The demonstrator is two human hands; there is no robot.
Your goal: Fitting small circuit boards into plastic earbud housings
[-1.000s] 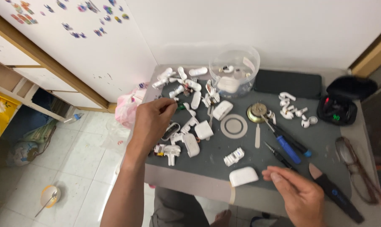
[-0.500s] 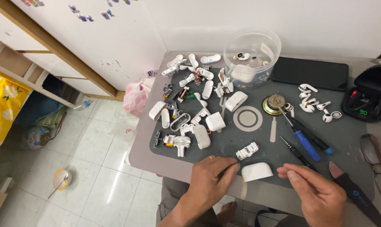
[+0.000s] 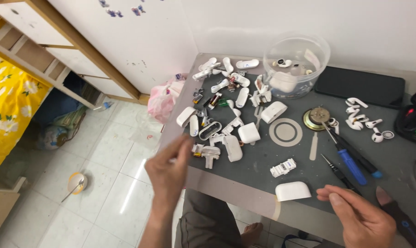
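Note:
My left hand (image 3: pixel 169 172) hovers off the near left edge of the grey table (image 3: pixel 263 158), blurred, fingers held together; I cannot see whether it holds anything. It is nearest a heap of white earbud-case shells and parts (image 3: pixel 226 124). My right hand (image 3: pixel 359 218) rests at the table's front right, thumb and forefinger tips pinched with nothing visible between them. Its fingertips are just right of a white case lid (image 3: pixel 293 190). A small white ribbed part (image 3: pixel 283 167) lies beyond the lid.
A blue-handled screwdriver (image 3: pixel 350 163), a thin black tool (image 3: pixel 339 172), a grey ring (image 3: pixel 285 132), a round metal disc (image 3: pixel 319 118), loose earbuds (image 3: pixel 362 117), a clear tub (image 3: pixel 296 64) and a black slab (image 3: pixel 359 86) lie on the table. On the floor, a bowl with a spoon (image 3: pixel 76 182).
My left hand came off the parts heap, swept to the front near the lid, then rose off the table's left edge. The right hand stayed put. The camera moved closer.

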